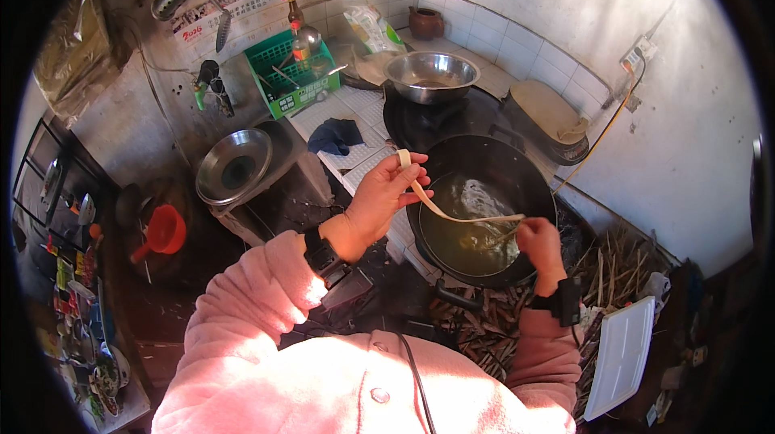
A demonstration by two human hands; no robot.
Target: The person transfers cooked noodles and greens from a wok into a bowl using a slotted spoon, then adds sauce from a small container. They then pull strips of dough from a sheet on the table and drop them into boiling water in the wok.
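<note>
A long, flat, pale strip of dough [437, 210] stretches between my two hands over a large black wok [466, 155]. My left hand [378, 198] pinches one end, which loops up over the fingers above the wok's left rim. My right hand [539, 245] grips the other end by the wok's right rim, its fingertips partly hidden from view. The strip sags a little in the middle. Below it, yellowish liquid [460, 192] with a bright reflection fills the wok's bottom. I cannot tell whether the liquid is oil or water.
Behind the wok, a steel bowl [432, 73] stands on a black lid [405, 122]. A dark cloth [336, 136] and green basket [296, 95] lie to its left. Sticks [605, 270] and a white plastic lid [620, 358] are at right. A red ladle [166, 229] is at left.
</note>
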